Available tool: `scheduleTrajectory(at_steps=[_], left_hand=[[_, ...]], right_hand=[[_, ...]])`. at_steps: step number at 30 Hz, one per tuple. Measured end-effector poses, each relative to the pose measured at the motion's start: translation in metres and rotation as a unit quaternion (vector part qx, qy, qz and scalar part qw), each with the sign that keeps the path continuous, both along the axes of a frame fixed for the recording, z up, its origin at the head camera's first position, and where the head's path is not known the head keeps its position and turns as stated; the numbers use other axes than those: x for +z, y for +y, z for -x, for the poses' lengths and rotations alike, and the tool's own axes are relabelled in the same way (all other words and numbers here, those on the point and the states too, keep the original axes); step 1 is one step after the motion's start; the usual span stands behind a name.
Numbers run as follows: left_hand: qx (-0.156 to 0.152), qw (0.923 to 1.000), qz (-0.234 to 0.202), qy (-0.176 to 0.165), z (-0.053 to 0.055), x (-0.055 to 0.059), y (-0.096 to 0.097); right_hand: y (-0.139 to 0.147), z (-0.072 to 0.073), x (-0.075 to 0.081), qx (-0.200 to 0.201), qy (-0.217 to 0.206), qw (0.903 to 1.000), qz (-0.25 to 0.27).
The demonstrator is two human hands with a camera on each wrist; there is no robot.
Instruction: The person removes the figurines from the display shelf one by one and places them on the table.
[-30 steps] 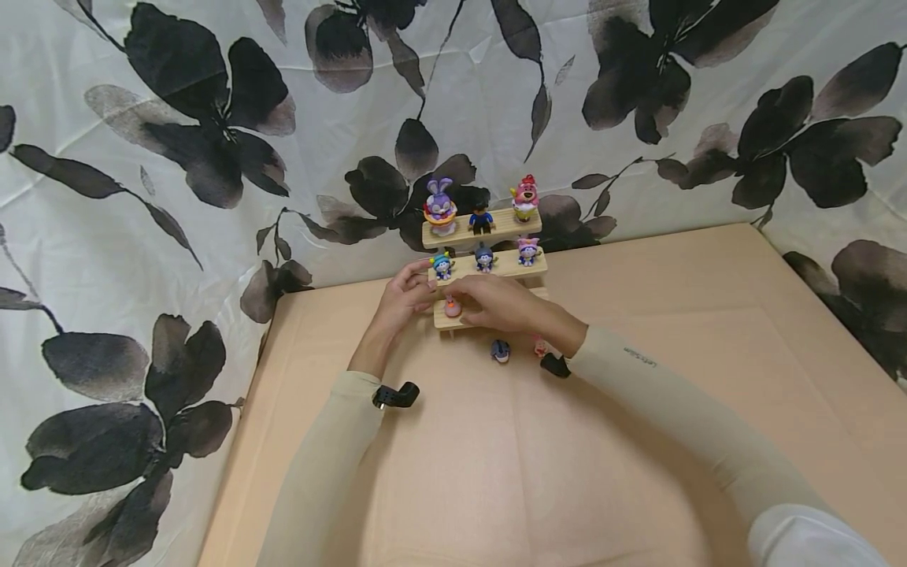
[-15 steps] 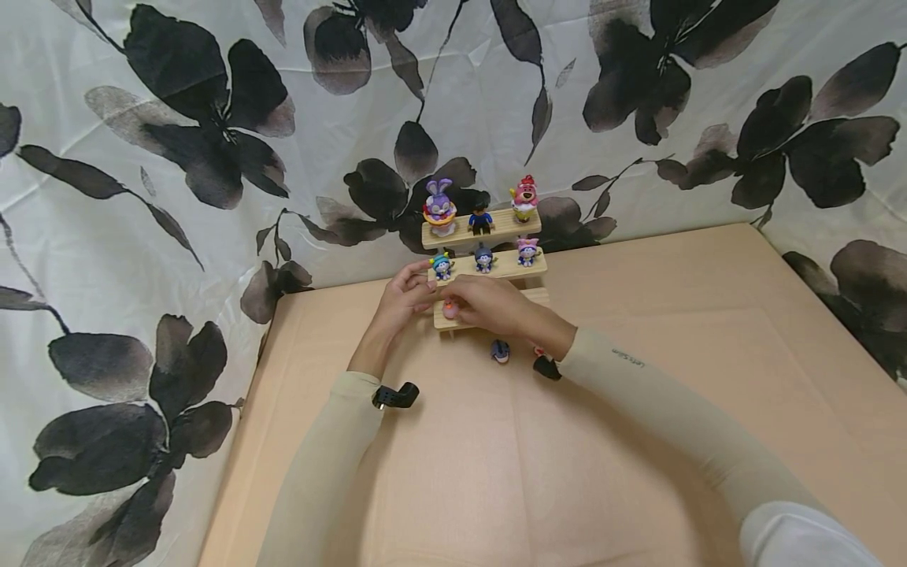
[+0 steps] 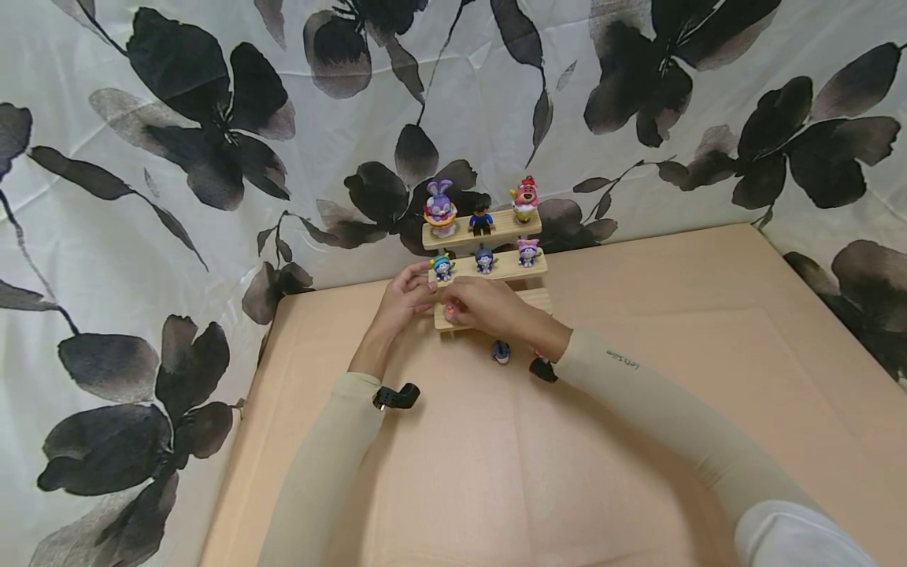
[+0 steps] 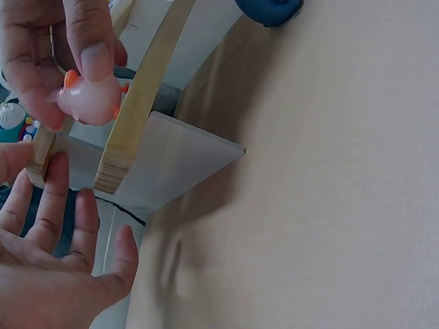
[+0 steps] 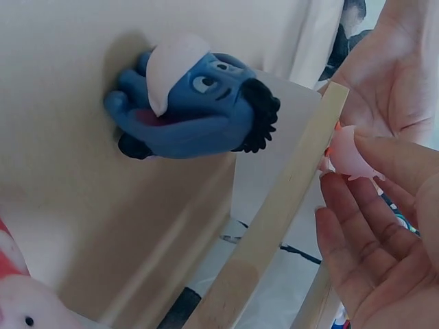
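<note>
A wooden three-tier display shelf stands at the back of the table. My right hand pinches a small pink figurine with orange parts at the left of the lowest tier. In the right wrist view, my thumb and fingers hold this pink figurine right against the board's edge. My left hand is at the shelf's left side; in the left wrist view, its thumb and a finger pinch the end of a board, the other fingers stretched out.
Several figurines stand on the upper tiers, among them a purple rabbit and a pink bear. Before the shelf lies a blue figurine with a white cap. A pink pig-like figurine is partly hidden by my right wrist.
My right wrist and forearm have shifted slightly left, covering more of the pig-like figurine. The pink figurine has moved slightly down on the lowest tier. My left hand stays where it was.
</note>
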State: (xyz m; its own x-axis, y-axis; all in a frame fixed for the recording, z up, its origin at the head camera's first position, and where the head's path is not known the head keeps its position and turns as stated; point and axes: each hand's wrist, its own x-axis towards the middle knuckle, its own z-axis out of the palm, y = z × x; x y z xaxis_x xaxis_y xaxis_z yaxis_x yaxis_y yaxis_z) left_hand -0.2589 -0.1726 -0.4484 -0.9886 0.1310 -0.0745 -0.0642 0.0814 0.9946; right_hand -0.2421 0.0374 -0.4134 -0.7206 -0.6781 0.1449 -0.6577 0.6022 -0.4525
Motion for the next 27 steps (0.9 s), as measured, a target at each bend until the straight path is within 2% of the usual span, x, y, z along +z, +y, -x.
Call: scheduleTrajectory(at_steps=[12, 27], left_hand=[[0.007, 0.9999, -0.005, -0.007, -0.002, 0.002, 0.002], [0.008, 0.9999, -0.003, -0.009, -0.003, 0.003, 0.001]], right_hand=[[0.002, -0.001, 0.001, 0.001, -0.021, 0.9998, 0.004], [0.018, -0.011, 0.007, 0.037, -0.041, 0.9961, 0.068]])
